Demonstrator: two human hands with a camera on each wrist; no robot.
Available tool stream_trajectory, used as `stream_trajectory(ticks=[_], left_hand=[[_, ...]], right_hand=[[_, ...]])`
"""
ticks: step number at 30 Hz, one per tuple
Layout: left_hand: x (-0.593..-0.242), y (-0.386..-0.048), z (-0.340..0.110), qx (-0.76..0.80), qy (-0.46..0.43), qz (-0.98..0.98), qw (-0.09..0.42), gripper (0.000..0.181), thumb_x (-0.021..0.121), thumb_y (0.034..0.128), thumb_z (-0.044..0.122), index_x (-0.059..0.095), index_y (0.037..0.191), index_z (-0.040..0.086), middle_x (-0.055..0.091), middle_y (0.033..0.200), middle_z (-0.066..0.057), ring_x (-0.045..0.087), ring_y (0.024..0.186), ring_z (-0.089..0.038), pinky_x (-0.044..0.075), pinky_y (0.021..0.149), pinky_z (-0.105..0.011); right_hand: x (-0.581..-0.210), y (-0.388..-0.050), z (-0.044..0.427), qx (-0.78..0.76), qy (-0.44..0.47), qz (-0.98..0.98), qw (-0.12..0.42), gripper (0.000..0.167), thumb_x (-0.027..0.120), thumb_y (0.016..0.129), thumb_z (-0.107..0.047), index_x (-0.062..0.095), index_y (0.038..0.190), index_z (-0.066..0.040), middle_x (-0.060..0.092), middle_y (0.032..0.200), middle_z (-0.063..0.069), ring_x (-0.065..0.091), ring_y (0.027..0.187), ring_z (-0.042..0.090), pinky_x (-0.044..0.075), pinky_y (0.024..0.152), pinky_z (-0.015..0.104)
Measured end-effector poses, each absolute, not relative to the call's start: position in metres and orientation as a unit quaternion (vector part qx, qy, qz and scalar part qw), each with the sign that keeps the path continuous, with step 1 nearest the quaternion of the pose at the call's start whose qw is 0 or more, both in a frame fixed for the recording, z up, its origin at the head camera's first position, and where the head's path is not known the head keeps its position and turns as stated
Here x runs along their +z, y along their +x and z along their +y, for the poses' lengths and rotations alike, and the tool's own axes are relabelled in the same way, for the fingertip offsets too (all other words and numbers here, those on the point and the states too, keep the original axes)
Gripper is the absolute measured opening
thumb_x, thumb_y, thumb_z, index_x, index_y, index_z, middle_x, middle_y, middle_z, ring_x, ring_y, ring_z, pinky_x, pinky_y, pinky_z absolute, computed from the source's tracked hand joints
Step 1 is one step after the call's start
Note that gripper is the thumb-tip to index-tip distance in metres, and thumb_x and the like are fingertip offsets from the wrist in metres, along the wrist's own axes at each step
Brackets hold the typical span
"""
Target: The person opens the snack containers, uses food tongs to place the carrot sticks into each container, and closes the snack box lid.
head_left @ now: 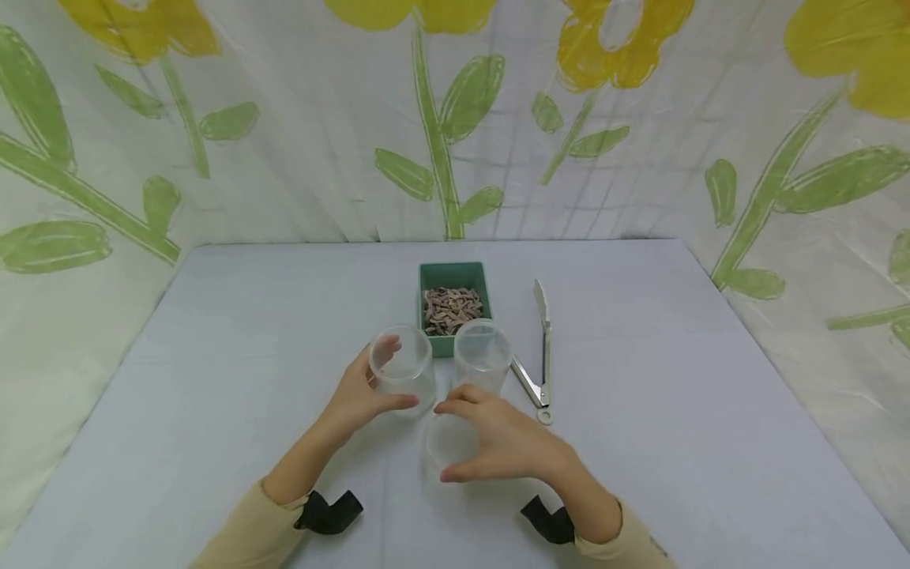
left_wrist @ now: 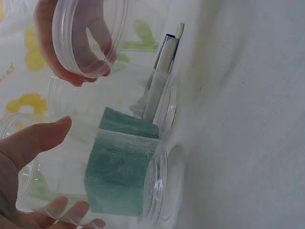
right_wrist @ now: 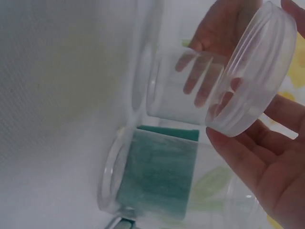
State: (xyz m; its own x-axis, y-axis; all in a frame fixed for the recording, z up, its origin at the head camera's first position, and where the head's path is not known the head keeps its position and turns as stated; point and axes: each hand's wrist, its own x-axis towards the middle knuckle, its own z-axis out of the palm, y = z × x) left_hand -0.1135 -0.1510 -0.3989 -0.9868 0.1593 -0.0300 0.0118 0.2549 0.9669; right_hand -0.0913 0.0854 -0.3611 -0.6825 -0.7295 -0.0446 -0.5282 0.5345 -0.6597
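Note:
Two clear plastic jars without lids stand side by side on the table. My left hand [head_left: 350,407] holds the left jar [head_left: 418,383], thumb on the near side and fingers round the far side; the fingers show through its wall in the left wrist view. The right jar [head_left: 483,356] stands upright and untouched, partly behind my right hand [head_left: 513,438]. That hand grips a clear round screw lid [right_wrist: 274,52] by its rim, thumb and fingers at opposite edges. The lid is tilted on edge above the table, apart from both jars.
Behind the jars sits a green rectangular box [head_left: 442,346] with many brownish dried strips [head_left: 451,307] in it. Metal tongs [head_left: 545,356] lie spread to the right of the jars. A white cloth [head_left: 213,379] covers the table, and a flower-print curtain [head_left: 298,142] hangs beyond.

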Motion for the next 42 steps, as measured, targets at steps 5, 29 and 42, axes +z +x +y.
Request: stream_trajectory(ticks=[5,29,42], left_hand=[[-0.402,-0.116,-0.149,0.612,0.05,0.787,0.062,0.084,0.083,0.0722,0.0,0.037,0.143,-0.003,0.04,0.145,-0.025,0.032,0.137,-0.041,0.023,0.11,-0.06],[-0.407,-0.119,-0.141,0.607,0.008,0.793,0.056,0.082,0.082,0.0716,-0.002,0.038,0.14,0.0,0.038,0.147,-0.022,0.032,0.137,-0.038,0.021,0.111,-0.06],[-0.403,-0.119,-0.138,0.597,-0.006,0.8,0.067,0.084,0.085,0.0685,0.0,0.036,0.137,0.001,0.039,0.145,-0.021,0.034,0.134,-0.038,0.022,0.111,-0.06]], right_hand=[[-0.369,-0.092,0.075,-0.283,-0.379,0.867,0.159,0.063,0.085,0.074,-0.03,0.061,0.125,-0.002,0.056,0.122,0.003,0.055,0.109,0.017,0.046,0.095,0.03],[-0.389,-0.085,0.025,-0.061,-0.407,0.903,0.126,0.069,0.083,0.07,-0.046,0.059,0.118,-0.003,0.053,0.103,0.003,0.057,0.091,0.014,0.047,0.081,0.021],[-0.392,-0.08,0.017,-0.036,-0.416,0.903,0.102,0.064,0.082,0.071,-0.047,0.06,0.113,-0.004,0.053,0.107,0.006,0.055,0.095,0.015,0.046,0.085,0.021]])
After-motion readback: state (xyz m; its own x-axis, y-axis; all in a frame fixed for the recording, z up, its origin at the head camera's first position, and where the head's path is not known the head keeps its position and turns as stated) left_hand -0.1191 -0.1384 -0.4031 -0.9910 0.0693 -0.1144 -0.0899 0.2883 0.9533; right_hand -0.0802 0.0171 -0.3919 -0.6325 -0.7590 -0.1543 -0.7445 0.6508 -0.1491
